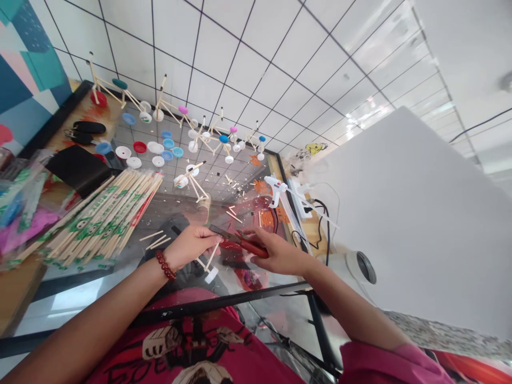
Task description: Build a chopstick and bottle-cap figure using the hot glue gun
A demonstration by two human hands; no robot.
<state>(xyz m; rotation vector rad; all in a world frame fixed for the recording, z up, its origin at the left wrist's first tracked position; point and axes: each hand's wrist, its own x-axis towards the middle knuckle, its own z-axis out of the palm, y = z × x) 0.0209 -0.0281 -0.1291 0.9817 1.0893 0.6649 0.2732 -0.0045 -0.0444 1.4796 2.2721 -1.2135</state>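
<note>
My left hand (188, 244) pinches a small structure of wooden sticks with a white bottle cap (210, 274) at its lower end. A red bead bracelet (165, 265) sits on that wrist. My right hand (278, 253) grips red-handled cutters (240, 241), whose jaws reach toward the sticks at my left fingertips. Both hands hover over a glass table top (224, 186) near its front edge.
A pile of wrapped chopsticks (100, 216) lies to the left. Several stick-and-cap models (208, 136) and loose coloured caps (160, 149) stand at the back. A white glue gun (278, 189) with its cord rests on the right. A black wallet (78, 168) and bags sit far left.
</note>
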